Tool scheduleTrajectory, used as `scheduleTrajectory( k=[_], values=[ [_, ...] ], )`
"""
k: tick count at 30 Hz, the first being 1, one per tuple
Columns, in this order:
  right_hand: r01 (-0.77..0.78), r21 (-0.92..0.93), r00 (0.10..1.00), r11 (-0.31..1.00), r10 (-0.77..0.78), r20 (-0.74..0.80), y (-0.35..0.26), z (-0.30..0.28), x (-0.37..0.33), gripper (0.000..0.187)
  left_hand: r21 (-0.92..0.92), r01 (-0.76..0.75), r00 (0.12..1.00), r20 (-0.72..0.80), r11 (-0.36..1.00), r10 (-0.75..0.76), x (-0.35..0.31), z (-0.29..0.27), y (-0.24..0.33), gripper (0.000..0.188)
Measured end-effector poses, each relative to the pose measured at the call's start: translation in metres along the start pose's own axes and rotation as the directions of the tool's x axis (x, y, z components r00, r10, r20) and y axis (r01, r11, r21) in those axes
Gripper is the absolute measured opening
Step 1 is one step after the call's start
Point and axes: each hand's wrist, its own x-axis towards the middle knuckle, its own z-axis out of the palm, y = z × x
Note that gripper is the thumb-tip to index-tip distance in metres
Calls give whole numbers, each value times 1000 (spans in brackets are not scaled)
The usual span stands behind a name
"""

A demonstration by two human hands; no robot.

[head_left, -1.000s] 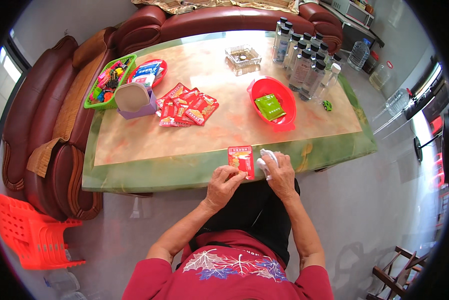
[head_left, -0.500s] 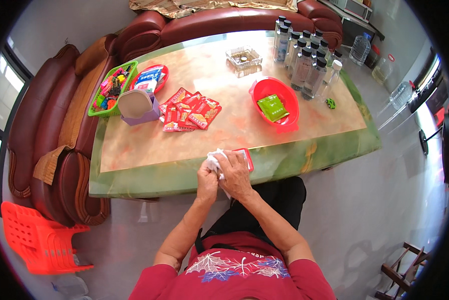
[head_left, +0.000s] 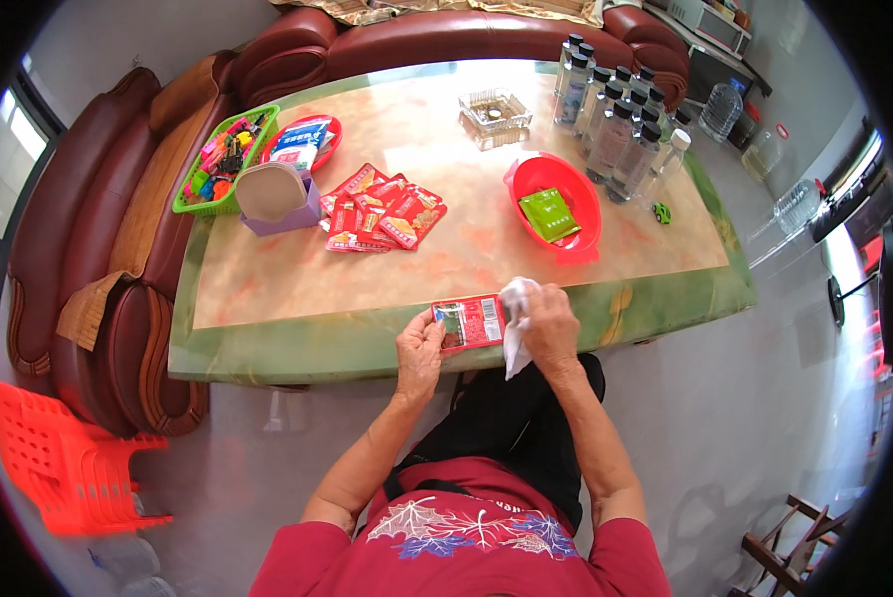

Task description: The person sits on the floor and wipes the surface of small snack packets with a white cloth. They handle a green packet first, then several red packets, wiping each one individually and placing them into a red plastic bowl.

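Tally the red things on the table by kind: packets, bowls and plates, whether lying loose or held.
Red packets: 6, namely 1 red packet held by the left hand at the near edge and about 5 overlapping in the pile of red packets, so that count is rough
Red bowl: 1
Red plate: 1
Total: 8

A marble worktop [head_left: 297, 289] with a green border carries a green basket [head_left: 225, 159] and a red plate [head_left: 302, 141] at far left, a purple holder [head_left: 279, 197], red packets [head_left: 382, 211] mid-table, a glass ashtray [head_left: 494, 111], a red bowl [head_left: 556, 207], clear bottles [head_left: 610, 124] far right, and a red packet [head_left: 469, 323] at the near edge.
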Motion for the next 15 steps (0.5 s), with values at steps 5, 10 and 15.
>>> scheduleTrajectory(
  k=[5, 10, 15],
  values=[
    [-160, 495, 928, 854, 301, -218, -20, -31, 38, 45, -19, 10, 1000, -3, 1000, -10, 1, 0, 1, 28],
    [-13, 575, 985, 818, 108, -132, -55, 6, 18, 50, -20, 6, 999, 38, 1000, -5, 7, -8, -8, 27],
    [121, 385, 982, 915, -167, 88, -73, -9, -10, 49, -23, 9, 999, 35, 1000, -9, 2, -8, -1, 26]
  ],
)
